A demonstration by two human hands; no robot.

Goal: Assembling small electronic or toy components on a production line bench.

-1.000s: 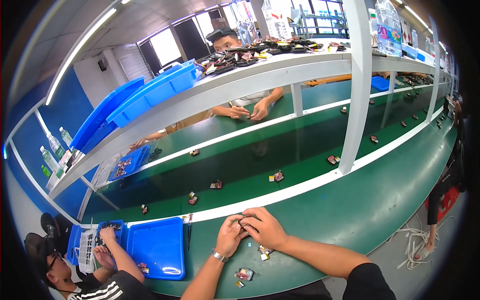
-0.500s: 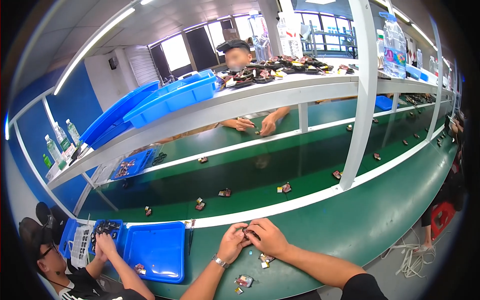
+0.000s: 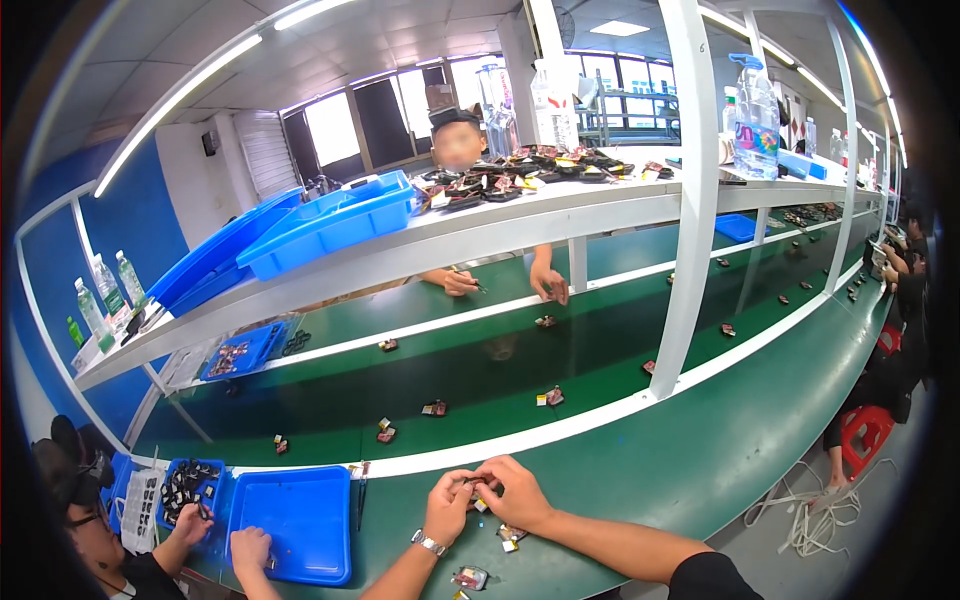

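1. Green table (image 3: 700,470) runs along the near edge; both of the person's hands meet over it near the white stripe
2. Left hand (image 3: 448,510), a watch on its wrist, curls its fingers onto a small dark part (image 3: 478,487); grip narrow, pinching that part
3. Right hand (image 3: 512,492) comes in from the right and closes on the same small dark part, fingertips touching those of the left hand
4. Small dark part sits between the two hands, just above the table surface; its detail is too small to tell
5. More small pieces (image 3: 510,538) lie on the table just below the hands, another (image 3: 470,577) nearer the lower edge
6. Blue tray (image 3: 300,520) lies to the left; a co-worker's hand (image 3: 250,548) rests at its near corner
7. Dark green conveyor belt (image 3: 480,370) beyond the stripe carries scattered small parts
8. Across the belt, another person's hands (image 3: 548,285) work under the white shelf (image 3: 480,235)
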